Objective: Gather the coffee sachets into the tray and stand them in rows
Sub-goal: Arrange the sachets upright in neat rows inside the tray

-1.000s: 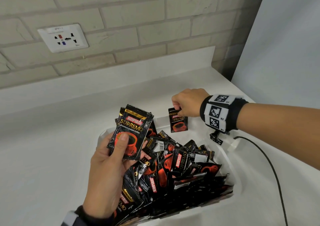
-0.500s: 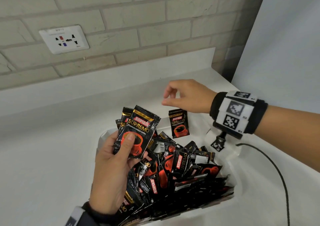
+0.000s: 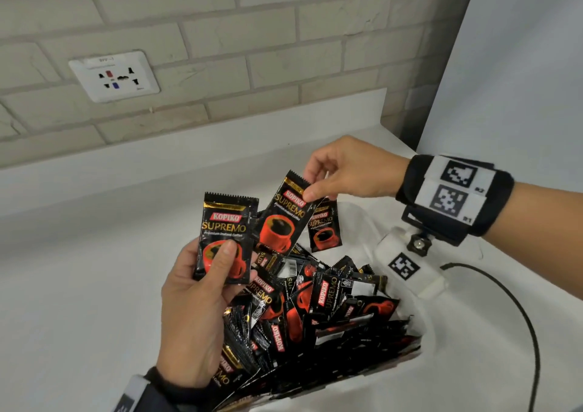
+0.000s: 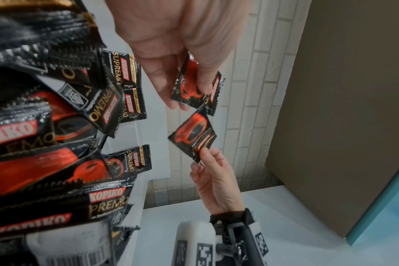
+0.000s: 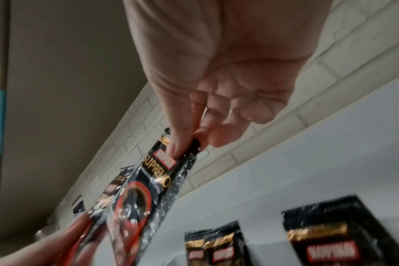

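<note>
Wall socket (image 3: 114, 76): white plate set in the pale brick wall, upper left; well apart from the work.

Countertop (image 3: 79, 269): white, with a raised back ledge along the wall.

Left hand (image 3: 195, 304): raised over the tray's left side; thumb pressed on the front of one upright coffee sachet (image 3: 224, 238), fingers behind it; at least one more packet is tucked behind this one in the left wrist view, count unclear.

Loose sachets (image 3: 315, 310): black and red packets heaped in disorder across the tray, faces and backs mixed, overlapping.

Tilted sachet (image 3: 280, 216): held in the air just right of the left hand's packet, top corner leaning toward the wall; lower edge close to or touching the left hand's packet, contact unclear.

Standing sachet (image 3: 325, 227): upright against the tray's far wall, behind the tilted one; others stand further along that wall in the wrist views.

Right hand (image 3: 350, 172): thumb and forefinger pinching the top edge of the tilted sachet; remaining fingers curled.

Tray (image 3: 372, 231): white, shallow, resting on the countertop.

Black cable (image 3: 520, 323): curving over the countertop, far right.
</note>
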